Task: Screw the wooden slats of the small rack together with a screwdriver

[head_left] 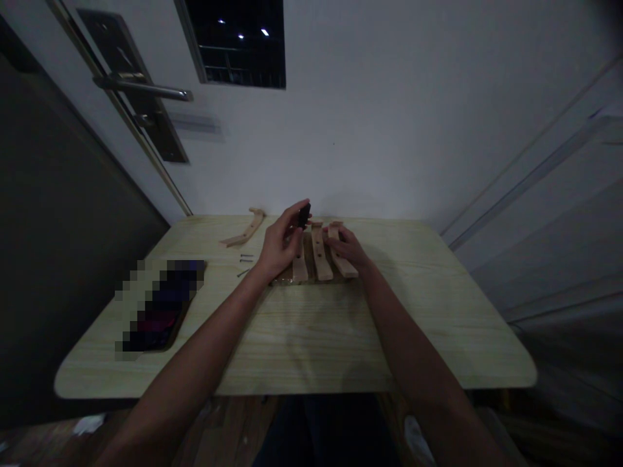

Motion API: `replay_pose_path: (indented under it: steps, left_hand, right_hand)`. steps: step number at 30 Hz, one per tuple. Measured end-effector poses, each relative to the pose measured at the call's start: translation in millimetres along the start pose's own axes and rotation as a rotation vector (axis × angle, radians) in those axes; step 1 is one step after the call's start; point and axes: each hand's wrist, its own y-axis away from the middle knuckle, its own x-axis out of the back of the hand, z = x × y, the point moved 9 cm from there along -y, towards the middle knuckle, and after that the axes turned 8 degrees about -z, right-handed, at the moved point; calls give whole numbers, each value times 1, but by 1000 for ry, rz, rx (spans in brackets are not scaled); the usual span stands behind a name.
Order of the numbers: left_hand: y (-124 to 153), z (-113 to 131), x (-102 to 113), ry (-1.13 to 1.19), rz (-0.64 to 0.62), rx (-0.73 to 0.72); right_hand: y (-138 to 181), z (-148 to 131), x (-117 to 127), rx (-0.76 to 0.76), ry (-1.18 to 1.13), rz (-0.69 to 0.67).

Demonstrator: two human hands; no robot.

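My left hand [281, 245] is raised over the far middle of the wooden table [302, 337], its fingers closed round a small black object [304, 215]. My right hand [348, 250] rests on a row of three pale wooden slats [318, 259], fingers curled over the rightmost one. The slats lie side by side on a brown base. A separate curved wooden piece [246, 230] lies to the left of my left hand. A few small dark screws [246, 259] lie on the table between that piece and my left wrist.
A pixelated dark flat object [160, 305] lies on the table's left side. A white wall stands just behind the table. A door with a metal lever handle [143, 87] is at the upper left, and a dark window [238, 42] is above.
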Motion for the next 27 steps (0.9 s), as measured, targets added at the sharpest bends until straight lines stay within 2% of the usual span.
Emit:
replay_pose_path:
  steps: [3, 9, 27]
  left_hand:
    - [0, 0, -1, 12, -14, 6]
    - [-1, -7, 3, 29, 39, 22]
    - [2, -11, 2, 46, 47, 17]
  right_hand:
    - [0, 1, 0, -9, -7, -3]
    - [-1, 3, 0, -22, -6, -30]
    - [0, 2, 3, -13, 45, 19]
